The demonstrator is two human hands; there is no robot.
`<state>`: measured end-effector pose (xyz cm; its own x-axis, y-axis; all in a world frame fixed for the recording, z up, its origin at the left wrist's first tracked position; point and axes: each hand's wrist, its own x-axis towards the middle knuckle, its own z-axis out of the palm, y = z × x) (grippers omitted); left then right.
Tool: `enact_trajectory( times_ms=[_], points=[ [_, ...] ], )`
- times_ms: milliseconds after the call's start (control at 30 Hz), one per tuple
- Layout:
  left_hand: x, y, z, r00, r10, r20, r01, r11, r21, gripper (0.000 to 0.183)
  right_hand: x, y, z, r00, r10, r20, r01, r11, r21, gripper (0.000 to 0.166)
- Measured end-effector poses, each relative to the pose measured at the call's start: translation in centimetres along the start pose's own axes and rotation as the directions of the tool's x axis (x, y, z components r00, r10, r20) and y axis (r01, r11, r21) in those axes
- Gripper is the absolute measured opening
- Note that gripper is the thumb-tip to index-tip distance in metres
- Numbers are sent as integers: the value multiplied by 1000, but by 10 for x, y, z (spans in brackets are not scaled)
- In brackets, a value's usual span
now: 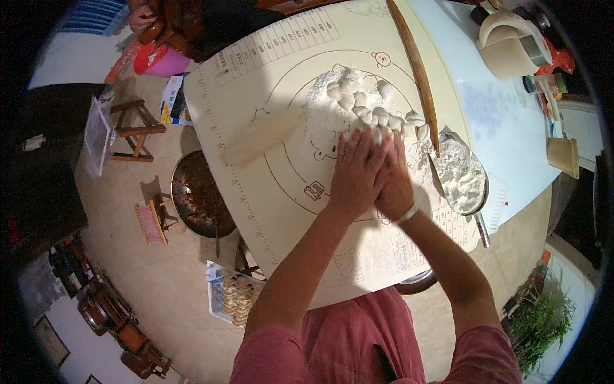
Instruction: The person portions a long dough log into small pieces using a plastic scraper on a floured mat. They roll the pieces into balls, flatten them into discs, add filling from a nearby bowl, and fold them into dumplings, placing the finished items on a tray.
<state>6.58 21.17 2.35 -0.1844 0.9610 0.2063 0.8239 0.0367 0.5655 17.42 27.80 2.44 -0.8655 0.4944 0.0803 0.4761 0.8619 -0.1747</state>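
My left hand [356,180] and my right hand [395,185] lie palm down side by side, thumbs overlapping, fingers stretched forward. Their fingertips rest on small white dough pieces [379,116], which are dusted with flour and strung in a loose row beyond them. Whatever lies under my palms is hidden. A white band circles my right wrist. Beneath everything spreads a cream pastry mat [297,230] with printed rings and scales. Loose flour [324,113] coats its middle. To the right, a wooden rolling pin [415,62] points toward a metal pan of flour [460,175].
A wok of dark filling [204,192] stands left of the table, above a tray of dumplings [235,297]. Small stools [136,129] stand on the floor. Another person's hand [142,19] shows at upper left. A beige kettle [513,45] sits at upper right.
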Motion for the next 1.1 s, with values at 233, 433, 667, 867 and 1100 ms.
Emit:
enact_trajectory(
  times_ms=[233,433,667,867,1100],
  points=[
    [-5,-52,-26,956,-149,-253,176,980,89,57,60,19,-1,993,-103,-63,106,993,56,62],
    [49,-30,-15,999,-52,-4,52,985,163,54,21,31,-1,998,52,-17,-49,985,166,52],
    [2,-44,-29,991,-60,-117,79,983,164,51,57,11,-16,983,-173,53,164,975,153,59],
    [57,-36,-11,998,-39,-41,45,988,147,52,51,55,-5,998,70,6,-69,963,260,58],
    [9,-37,-31,1000,14,-18,-11,984,179,50,44,17,7,967,-122,-222,177,953,247,57]
  ],
)
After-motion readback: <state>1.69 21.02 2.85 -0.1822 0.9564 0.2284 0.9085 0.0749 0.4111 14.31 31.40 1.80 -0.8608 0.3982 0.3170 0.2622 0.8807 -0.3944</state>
